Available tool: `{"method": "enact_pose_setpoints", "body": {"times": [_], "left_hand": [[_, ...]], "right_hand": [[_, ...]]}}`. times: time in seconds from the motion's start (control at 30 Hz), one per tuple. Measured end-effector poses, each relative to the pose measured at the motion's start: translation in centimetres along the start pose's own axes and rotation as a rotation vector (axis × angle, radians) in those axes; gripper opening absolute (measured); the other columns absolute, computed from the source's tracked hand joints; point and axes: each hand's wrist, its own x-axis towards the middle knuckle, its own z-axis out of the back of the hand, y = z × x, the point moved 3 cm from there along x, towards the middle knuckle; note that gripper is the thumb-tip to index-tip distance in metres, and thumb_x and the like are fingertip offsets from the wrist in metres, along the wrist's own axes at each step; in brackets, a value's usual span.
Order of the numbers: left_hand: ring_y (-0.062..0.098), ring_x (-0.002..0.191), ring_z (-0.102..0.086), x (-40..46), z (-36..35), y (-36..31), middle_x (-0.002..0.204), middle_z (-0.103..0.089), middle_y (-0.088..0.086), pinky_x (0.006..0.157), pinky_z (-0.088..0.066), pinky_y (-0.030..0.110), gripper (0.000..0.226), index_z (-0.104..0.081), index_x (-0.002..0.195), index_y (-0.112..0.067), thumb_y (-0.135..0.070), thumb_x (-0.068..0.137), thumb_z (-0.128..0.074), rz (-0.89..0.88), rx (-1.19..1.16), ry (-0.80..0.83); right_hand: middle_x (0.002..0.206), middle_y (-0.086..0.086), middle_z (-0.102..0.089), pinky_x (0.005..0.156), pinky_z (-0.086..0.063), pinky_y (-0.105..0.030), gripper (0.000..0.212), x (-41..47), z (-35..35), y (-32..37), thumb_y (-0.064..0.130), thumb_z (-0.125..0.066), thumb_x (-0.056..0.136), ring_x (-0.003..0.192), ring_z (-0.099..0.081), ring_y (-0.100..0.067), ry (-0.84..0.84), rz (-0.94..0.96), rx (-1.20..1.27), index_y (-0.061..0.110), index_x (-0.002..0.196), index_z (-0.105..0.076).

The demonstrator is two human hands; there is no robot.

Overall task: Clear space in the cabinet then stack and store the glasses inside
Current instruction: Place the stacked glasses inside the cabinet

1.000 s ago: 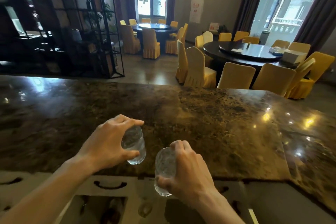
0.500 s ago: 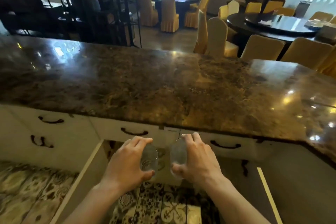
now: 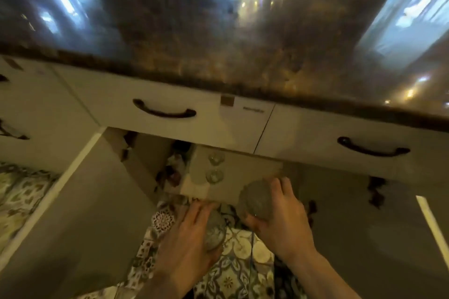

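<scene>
Two glasses (image 3: 215,167) inside cabinet (image 3: 243,177), under countertop (image 3: 218,43)

1. The countertop (image 3: 218,31) is one big motion smear. The light patches on it are reflections, but of what, can't tell.
2. The left hand (image 3: 187,245) covers most of its glass (image 3: 215,229); the glass's near end is hidden behind the thumb.
3. The right hand (image 3: 279,216) wraps its glass (image 3: 257,201) too, and the pattern on that glass is too blurred to make out.
4. Both forearms run off the bottom edge.
5. Inside the cabinet (image 3: 230,177), two glasses on the shelf (image 3: 215,167) are small and hazy. The dark clutter (image 3: 172,167) to their left is unreadable.
6. The handles at the far left (image 3: 9,131) are cut by the frame.
7. The small label on the drawer front (image 3: 254,110) is too tiny to read.
</scene>
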Motion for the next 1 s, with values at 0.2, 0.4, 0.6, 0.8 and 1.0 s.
{"method": "enact_pose_setpoints", "body": {"times": [0.2, 0.4, 0.6, 0.8, 1.0], "left_hand": [[0.009, 0.132, -0.034, 6.2, -12.7, 6.8, 0.143, -0.034, -0.014, 0.110, -0.031, 0.022, 0.082, -0.028, 0.146, -0.036, -0.055, 0.076, -0.068, -0.025, 0.001, -0.008], [0.016, 0.127, -0.039, 14.3, -26.3, 13.0, 0.137, -0.038, -0.011, 0.104, -0.038, 0.028, 0.081, -0.030, 0.139, -0.036, -0.047, 0.072, -0.074, -0.077, 0.033, -0.019], [0.014, 0.116, -0.046, 23.2, -37.3, 17.5, 0.125, -0.048, -0.011, 0.096, -0.046, 0.030, 0.072, -0.045, 0.131, -0.036, -0.048, 0.064, -0.069, -0.138, 0.049, -0.068], [0.021, 0.117, -0.046, 30.1, -42.1, 20.2, 0.136, -0.046, -0.001, 0.091, -0.044, 0.031, 0.088, -0.041, 0.144, -0.022, -0.039, 0.067, -0.080, -0.261, 0.005, -0.109], [0.021, 0.120, -0.041, 35.3, -43.9, 20.9, 0.140, -0.042, 0.000, 0.091, -0.041, 0.031, 0.090, -0.034, 0.147, -0.024, -0.044, 0.071, -0.078, -0.299, 0.119, -0.115]], "right_hand": [[0.133, 0.000, -0.040, 0.082, -0.055, -0.040, 0.086, 5.9, -11.8, -7.2, 0.045, -0.080, 0.072, 0.108, -0.059, -0.030, -0.011, -0.013, -0.006, 0.023, 0.142, -0.036], [0.133, -0.004, -0.049, 0.086, -0.057, -0.044, 0.081, 14.2, -24.1, -15.5, 0.044, -0.081, 0.072, 0.109, -0.061, -0.032, -0.014, -0.042, 0.023, 0.027, 0.141, -0.041], [0.130, -0.005, -0.050, 0.088, -0.051, -0.036, 0.081, 23.8, -33.8, -21.7, 0.047, -0.083, 0.071, 0.112, -0.057, -0.026, -0.196, 0.022, -0.047, 0.017, 0.139, -0.048], [0.125, -0.013, -0.059, 0.086, -0.057, -0.042, 0.079, 30.7, -37.1, -24.3, 0.038, -0.089, 0.067, 0.108, -0.063, -0.034, -0.309, 0.102, -0.098, 0.007, 0.132, -0.057], [0.127, -0.013, -0.057, 0.086, -0.050, -0.035, 0.080, 35.7, -39.2, -26.3, 0.034, -0.090, 0.067, 0.109, -0.063, -0.036, -0.363, 0.040, -0.044, 0.010, 0.135, -0.055]]}}
